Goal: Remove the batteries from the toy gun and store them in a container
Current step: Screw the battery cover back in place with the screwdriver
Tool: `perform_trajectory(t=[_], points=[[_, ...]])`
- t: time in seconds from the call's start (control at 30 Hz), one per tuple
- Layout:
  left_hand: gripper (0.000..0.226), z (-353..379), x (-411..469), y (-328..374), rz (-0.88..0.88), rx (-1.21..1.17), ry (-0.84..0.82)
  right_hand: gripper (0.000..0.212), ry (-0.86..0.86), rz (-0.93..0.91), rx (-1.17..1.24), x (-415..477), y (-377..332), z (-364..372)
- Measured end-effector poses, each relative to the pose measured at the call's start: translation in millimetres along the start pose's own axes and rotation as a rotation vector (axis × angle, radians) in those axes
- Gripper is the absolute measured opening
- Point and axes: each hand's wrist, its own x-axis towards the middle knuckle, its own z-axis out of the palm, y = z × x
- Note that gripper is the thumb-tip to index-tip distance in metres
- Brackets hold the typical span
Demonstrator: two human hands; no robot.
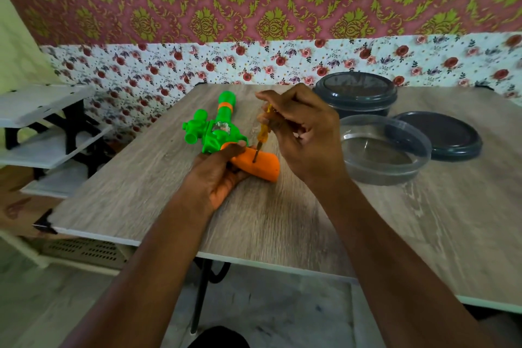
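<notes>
A green toy gun (217, 127) with an orange grip (261, 165) lies on the wooden table (282, 217), barrel pointing away from me. My left hand (219, 178) grips it at the joint of body and orange grip. My right hand (305, 135) holds a small screwdriver (262, 133) with an amber handle, nearly upright. Its metal tip touches the top of the orange grip. No batteries are visible. An open clear round container (384, 150) stands just right of my right hand.
A dark lid (440, 135) lies right of the open container. Behind them stands a second round container (356, 93) with its dark lid on. A white shelf unit (42, 127) is left of the table. A flowered wall runs along the table's far edge.
</notes>
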Motion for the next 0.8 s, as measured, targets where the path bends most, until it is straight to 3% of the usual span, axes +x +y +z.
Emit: perform_trajectory(t=[0.17,0.37,0.67,0.8], points=[[0.047,0.1,-0.5,-1.3,0.013,-0.025,-0.02,0.031,0.001,-0.047,-0.095,1.0,-0.8,4.5],[0.047,1.3,-1.7,0.2,-0.004,0.017,0.026,0.035,-0.099,0.037,0.113,-0.2,-1.9,1.3],[0.029,0.4,-2.5,-1.8,0.024,0.001,-0.02,0.022,-0.056,-0.041,-0.117,4.0,-3.7,9.2],[0.037,1.8,-4.5,-0.4,0.01,-0.011,-0.011,0.02,-0.09,0.052,-0.019,1.7,0.1,4.8]])
